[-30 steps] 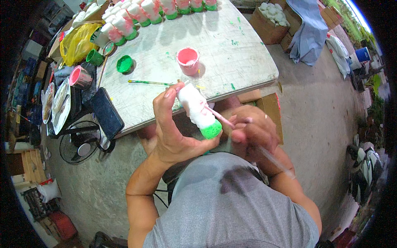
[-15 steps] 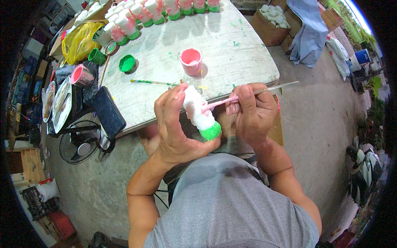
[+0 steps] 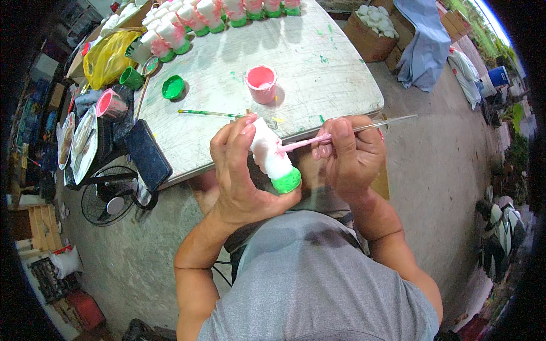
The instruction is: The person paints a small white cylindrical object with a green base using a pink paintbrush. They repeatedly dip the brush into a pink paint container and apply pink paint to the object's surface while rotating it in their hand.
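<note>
My left hand point(image 3: 233, 170) grips a small white figurine point(image 3: 266, 149) between thumb and fingertips, one at each end. The figurine is tilted, its green-painted base point(image 3: 287, 180) toward me, and some pink marks its side. In my right hand point(image 3: 354, 156) is a thin paintbrush point(image 3: 310, 142), pinched between thumb and fingers. Its pink-coated end touches the figurine's side, while the clear handle points off to the right. Beyond my hands, a pink paint cup point(image 3: 262, 85) stands on the white table point(image 3: 307, 68).
Several painted figurines point(image 3: 210, 17) line the table's far edge. A green paint lid point(image 3: 173, 87) and another paintbrush point(image 3: 207, 113) lie nearer. At left are a dark phone point(image 3: 148, 154), a pink paint can point(image 3: 111, 105) and a black fan point(image 3: 109, 196). A box of white pieces point(image 3: 372, 34) stands beyond the table.
The brush in my right hand has shifted slightly right, its tip still on the figurine. My left hand and the figurine have moved a little to the left.
</note>
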`<state>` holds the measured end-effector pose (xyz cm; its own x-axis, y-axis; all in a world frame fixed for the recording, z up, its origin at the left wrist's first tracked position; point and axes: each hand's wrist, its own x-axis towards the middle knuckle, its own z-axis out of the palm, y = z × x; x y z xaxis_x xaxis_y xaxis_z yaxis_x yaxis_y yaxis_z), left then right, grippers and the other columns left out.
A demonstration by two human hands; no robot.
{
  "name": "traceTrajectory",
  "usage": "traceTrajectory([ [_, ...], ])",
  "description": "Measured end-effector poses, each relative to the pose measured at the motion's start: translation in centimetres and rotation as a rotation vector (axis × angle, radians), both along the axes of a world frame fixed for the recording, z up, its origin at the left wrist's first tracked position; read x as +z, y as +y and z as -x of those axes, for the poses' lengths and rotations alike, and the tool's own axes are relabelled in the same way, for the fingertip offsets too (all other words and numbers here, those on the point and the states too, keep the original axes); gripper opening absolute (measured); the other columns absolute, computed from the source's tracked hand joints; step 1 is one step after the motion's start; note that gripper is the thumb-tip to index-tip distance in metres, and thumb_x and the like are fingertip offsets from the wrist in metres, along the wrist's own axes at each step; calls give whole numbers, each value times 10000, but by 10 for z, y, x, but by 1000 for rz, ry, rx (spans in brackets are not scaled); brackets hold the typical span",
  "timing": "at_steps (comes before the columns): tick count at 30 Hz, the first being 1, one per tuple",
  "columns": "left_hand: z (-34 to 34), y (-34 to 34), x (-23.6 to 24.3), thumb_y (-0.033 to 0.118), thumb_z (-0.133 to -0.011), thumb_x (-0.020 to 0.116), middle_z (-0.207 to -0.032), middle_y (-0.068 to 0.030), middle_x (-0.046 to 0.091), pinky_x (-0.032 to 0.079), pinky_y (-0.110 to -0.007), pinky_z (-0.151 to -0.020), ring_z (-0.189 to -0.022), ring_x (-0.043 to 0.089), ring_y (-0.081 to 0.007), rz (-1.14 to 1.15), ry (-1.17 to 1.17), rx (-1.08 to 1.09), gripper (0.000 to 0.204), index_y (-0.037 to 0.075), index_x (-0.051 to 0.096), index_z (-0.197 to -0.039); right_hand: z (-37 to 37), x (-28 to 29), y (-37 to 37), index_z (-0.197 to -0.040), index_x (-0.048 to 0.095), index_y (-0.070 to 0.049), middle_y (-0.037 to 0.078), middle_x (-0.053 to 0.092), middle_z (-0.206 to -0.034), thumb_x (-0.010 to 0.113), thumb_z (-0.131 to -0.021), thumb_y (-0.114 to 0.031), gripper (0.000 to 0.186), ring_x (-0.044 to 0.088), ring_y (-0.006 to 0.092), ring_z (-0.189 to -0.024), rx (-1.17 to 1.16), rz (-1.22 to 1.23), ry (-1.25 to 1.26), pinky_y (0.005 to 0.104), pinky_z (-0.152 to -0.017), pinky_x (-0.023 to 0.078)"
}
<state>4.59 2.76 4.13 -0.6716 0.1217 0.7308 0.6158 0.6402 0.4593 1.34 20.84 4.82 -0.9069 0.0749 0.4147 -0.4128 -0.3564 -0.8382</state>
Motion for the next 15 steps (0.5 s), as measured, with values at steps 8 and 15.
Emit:
traceTrajectory([
  [8, 2, -2, -7, 184, -527, 911, -1402, -241, 478, 444, -503, -1088, -1292, 521, -395, -63, -17, -70, 1206, 38, 265, -1535, 5, -7, 4, -984, 582, -1, 87, 665, -768, 605, -1048, -107, 126, 622, 106, -646, 16, 77, -48, 263, -593, 530],
  [15, 3, -6, -16, 170, -537, 959, -1478, -249, 433, 416, -503, -1118, -1349, 490, -373, -125, -45, -113, 1315, 60, 169, -1582, -4, 6, 18, -973, 621, 8, 160, 673, -780, 600, -1019, -77, 99, 670, 230, -676, -2, -508, 580, 366, -616, 553],
])
